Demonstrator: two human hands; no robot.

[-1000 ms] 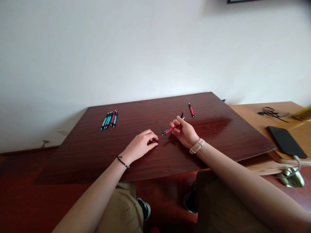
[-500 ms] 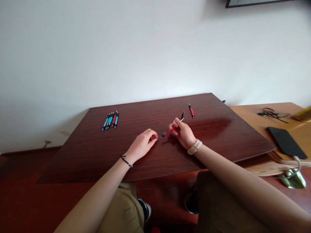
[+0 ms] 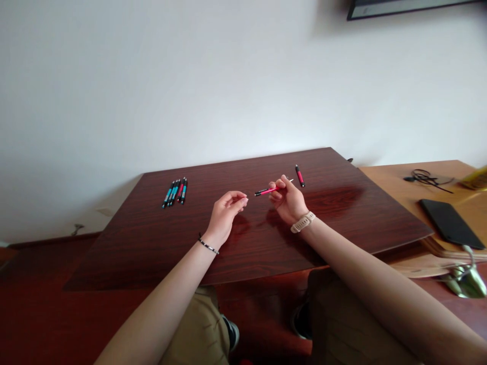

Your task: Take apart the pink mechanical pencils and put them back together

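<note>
One pink pen point(image 3: 265, 191) is pinched in the right hand point(image 3: 292, 205), above the middle of the surface point(image 3: 178, 248), its black end toward the left hand point(image 3: 223, 215) and a thin white tip point(image 3: 291, 180) beyond the grip. The left hand is pinched narrow; whether it holds something small, I cannot tell. The pen looks light and stiff, perhaps slippery; mid-barrel suits a hold, sparing the probably fragile tip. A second pink pen point(image 3: 300, 176) lies toward the far right corner; mostly blue pens point(image 3: 174, 193) line up near the far left corner.
</note>
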